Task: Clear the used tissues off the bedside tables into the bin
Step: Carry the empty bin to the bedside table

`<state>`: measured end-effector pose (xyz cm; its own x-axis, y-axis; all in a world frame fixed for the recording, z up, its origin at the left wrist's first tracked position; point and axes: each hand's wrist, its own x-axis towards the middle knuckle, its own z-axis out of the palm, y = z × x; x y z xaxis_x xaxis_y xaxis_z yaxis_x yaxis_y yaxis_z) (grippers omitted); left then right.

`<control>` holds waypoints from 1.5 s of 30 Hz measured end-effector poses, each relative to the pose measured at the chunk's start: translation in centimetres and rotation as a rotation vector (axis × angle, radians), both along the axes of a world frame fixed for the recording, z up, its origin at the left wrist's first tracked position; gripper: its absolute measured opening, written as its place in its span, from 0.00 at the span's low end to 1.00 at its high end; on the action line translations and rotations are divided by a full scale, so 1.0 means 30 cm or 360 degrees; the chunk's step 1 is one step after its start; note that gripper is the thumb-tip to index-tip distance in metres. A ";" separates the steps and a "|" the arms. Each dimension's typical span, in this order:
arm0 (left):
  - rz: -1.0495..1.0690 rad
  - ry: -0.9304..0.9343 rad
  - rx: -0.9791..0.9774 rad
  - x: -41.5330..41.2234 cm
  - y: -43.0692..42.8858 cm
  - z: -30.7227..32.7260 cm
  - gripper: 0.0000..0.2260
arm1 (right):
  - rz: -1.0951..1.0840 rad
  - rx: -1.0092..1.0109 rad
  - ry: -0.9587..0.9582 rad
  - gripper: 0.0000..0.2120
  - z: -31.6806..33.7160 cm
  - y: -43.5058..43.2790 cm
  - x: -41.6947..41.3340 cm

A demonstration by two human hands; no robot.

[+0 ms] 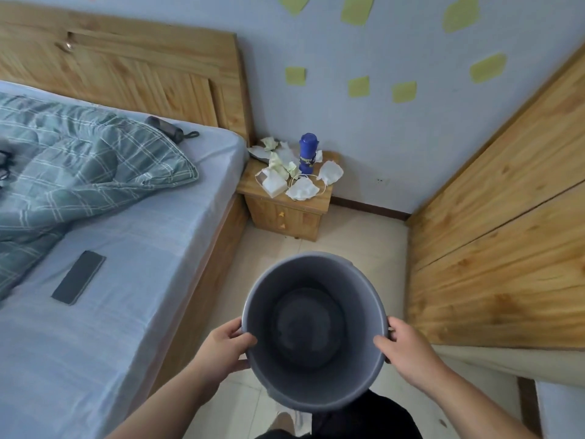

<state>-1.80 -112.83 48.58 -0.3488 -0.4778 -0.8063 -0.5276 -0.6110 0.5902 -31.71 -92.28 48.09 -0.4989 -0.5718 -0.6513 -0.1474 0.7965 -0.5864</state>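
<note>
I carry a grey round bin (364, 299) in front of me over the tiled floor, and its inside looks empty. My left hand (226, 346) grips its left rim, thumb inside. My right hand (403, 345) grips its right rim. Ahead stands a small wooden bedside table (285, 213) in the corner beside the bed. Several crumpled white and pale yellow tissues (280, 163) lie heaped on its top, along with white face masks (302, 188) near its front edge.
A blue bottle (307, 152) stands upright among the tissues. The bed (126, 248) fills the left, with a checked quilt, a dark phone (79, 277) and a dark pouch. A wooden wardrobe (506, 232) walls the right. A narrow strip of floor leads to the table.
</note>
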 end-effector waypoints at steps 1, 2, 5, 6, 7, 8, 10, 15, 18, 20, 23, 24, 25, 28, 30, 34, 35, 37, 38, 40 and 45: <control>-0.0002 -0.0010 0.0008 -0.028 -0.046 -0.005 0.16 | -0.0007 0.0000 -0.0013 0.06 -0.014 -0.045 -0.026; 0.0000 -0.0028 0.0017 -0.056 -0.089 -0.010 0.16 | -0.0005 0.0005 -0.0022 0.08 -0.028 -0.090 -0.054; 0.0063 -0.0078 0.0043 -0.135 -0.207 -0.034 0.15 | 0.0045 0.0027 -0.0033 0.08 -0.069 -0.239 -0.142; 0.0095 -0.0088 0.0053 -0.162 -0.245 -0.042 0.15 | 0.0069 0.0030 -0.0039 0.07 -0.085 -0.295 -0.176; 0.0120 -0.0102 0.0053 -0.192 -0.286 -0.051 0.15 | 0.0099 0.0035 -0.0044 0.07 -0.101 -0.353 -0.213; 0.0140 -0.0130 0.0048 -0.221 -0.324 -0.062 0.15 | 0.0139 0.0050 -0.0048 0.06 -0.115 -0.412 -0.252; 0.0194 -0.0180 0.0044 -0.277 -0.394 -0.083 0.16 | 0.0218 0.0087 -0.0060 0.05 -0.137 -0.535 -0.327; 0.0306 -0.0179 0.0058 -0.402 -0.577 -0.161 0.17 | 0.0359 0.0168 0.0035 0.03 -0.204 -0.834 -0.494; 0.0316 -0.0178 0.0075 -0.444 -0.691 -0.231 0.17 | 0.0405 0.0236 0.0066 0.03 -0.266 -0.981 -0.543; 0.0341 -0.0173 0.0092 -0.453 -0.768 -0.294 0.17 | 0.0428 0.0277 0.0066 0.03 -0.328 -1.064 -0.544; 0.0386 -0.0193 0.0121 -0.440 -0.870 -0.459 0.17 | 0.0446 0.0314 0.0039 0.03 -0.492 -1.171 -0.532; 0.0392 -0.0198 0.0138 -0.432 -0.895 -0.531 0.17 | 0.0459 0.0330 0.0037 0.04 -0.563 -1.204 -0.530; 0.0409 -0.0199 0.0152 -0.422 -0.916 -0.613 0.17 | 0.0478 0.0347 0.0029 0.04 -0.643 -1.237 -0.529; 0.0505 -0.0236 0.0180 -0.384 -0.950 -0.897 0.18 | 0.0546 0.0382 0.0002 0.06 -0.928 -1.320 -0.515; 0.0559 -0.0263 0.0199 -0.361 -0.956 -1.097 0.16 | 0.0625 0.0384 0.0002 0.03 -1.127 -1.365 -0.496; 0.0587 -0.0273 0.0187 -0.323 -0.980 -1.454 0.15 | 0.0677 0.0337 -0.0077 0.04 -1.477 -1.442 -0.470; 0.0579 -0.0259 0.0178 -0.316 -0.992 -1.525 0.15 | 0.0678 0.0329 -0.0097 0.07 -1.547 -1.458 -0.469; 0.0586 -0.0236 0.0154 -0.300 -1.011 -1.642 0.14 | 0.0694 0.0317 -0.0122 0.13 -1.661 -1.485 -0.467; 0.0597 -0.0225 0.0149 -0.295 -1.021 -1.689 0.15 | 0.0696 0.0309 -0.0130 0.13 -1.705 -1.498 -0.467; 0.0609 -0.0205 0.0160 -0.290 -1.033 -1.768 0.15 | 0.0681 0.0295 -0.0151 0.11 -1.774 -1.518 -0.465; 0.0608 -0.0151 0.0187 -0.302 -1.031 -1.858 0.19 | 0.0631 0.0297 -0.0173 0.09 -1.851 -1.521 -0.465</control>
<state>-10.85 -143.75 -7.15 -0.0856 -0.4614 -0.8830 -0.2982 -0.8338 0.4646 -45.64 -137.91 -7.44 -0.1876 -0.5728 -0.7979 -0.4080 0.7844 -0.4672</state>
